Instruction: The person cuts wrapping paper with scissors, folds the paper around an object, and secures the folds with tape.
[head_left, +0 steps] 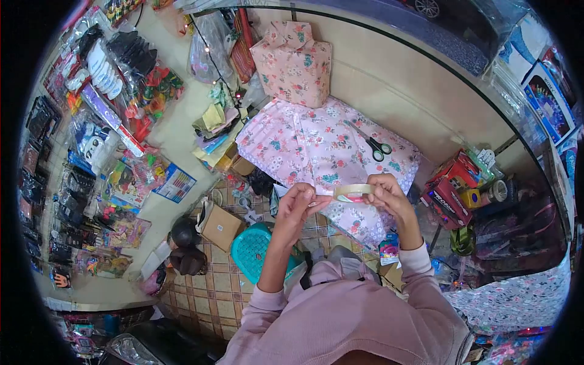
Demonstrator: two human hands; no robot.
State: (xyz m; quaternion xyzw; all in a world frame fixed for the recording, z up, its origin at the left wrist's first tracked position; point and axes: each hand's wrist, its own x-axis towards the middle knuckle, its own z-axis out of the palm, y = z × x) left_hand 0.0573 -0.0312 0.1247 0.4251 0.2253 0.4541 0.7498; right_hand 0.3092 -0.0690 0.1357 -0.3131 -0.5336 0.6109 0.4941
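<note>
A roll of clear tape (354,193) is held up between both hands, over the front part of flowered pink wrapping paper (328,143). My right hand (389,194) grips the roll at its right side. At the roll's left, my left hand (299,202) has its fingertips pinched together at what looks like the tape's end. Scissors (378,149) with black and green handles lie on the paper, beyond my right hand. A package wrapped in similar flowered paper (295,64) stands upright at the paper's far edge.
A teal plastic stool (252,248) and a cardboard box (223,227) stand on the tiled floor to the left. Red boxes (447,202) sit at the right. Packaged goods hang on the left wall. A glass edge (420,47) curves along the back.
</note>
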